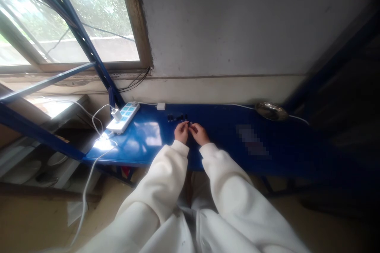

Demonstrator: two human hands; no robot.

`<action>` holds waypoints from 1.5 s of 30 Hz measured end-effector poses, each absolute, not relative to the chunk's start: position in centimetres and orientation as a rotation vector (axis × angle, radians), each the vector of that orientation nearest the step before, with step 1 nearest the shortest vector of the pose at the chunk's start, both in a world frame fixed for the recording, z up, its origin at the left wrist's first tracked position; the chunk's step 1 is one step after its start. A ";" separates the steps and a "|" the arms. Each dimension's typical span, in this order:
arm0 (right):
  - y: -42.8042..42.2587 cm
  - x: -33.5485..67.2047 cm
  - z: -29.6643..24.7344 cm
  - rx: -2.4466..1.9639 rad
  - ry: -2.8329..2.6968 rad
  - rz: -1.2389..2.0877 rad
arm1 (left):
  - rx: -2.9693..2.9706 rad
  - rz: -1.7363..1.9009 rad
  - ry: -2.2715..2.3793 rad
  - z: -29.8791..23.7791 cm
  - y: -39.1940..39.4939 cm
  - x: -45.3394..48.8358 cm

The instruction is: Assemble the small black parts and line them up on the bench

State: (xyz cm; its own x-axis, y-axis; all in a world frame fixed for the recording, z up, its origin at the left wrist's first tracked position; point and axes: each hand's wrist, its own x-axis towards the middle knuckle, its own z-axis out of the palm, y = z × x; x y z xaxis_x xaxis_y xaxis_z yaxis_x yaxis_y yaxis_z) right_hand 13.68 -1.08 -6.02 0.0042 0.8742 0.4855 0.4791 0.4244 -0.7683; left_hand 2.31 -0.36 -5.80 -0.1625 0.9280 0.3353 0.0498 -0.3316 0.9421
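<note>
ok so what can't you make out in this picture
All in the head view:
- The small piece between the left hand and the right hand: too small and partly covered by the hands, so which one grips it is unclear.
- The small dark parts beyond the hands: too small and blurred to identify.
- The item under the pixelated patch: masked.
- The right end of the blue table: lost in shadow.
</note>
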 end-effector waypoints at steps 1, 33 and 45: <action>-1.1 13.7 -6.0 -1.204 -1.632 0.484 | 1.397 1.582 1.170 -5.8 -0.4 2.3; 1.2 16.4 -4.4 -1.417 -1.421 0.373 | 1.127 1.453 1.194 -4.6 -0.7 2.4; 6.8 20.6 -4.6 -1.714 -1.565 0.259 | 1.085 1.424 1.177 -4.2 -1.1 2.7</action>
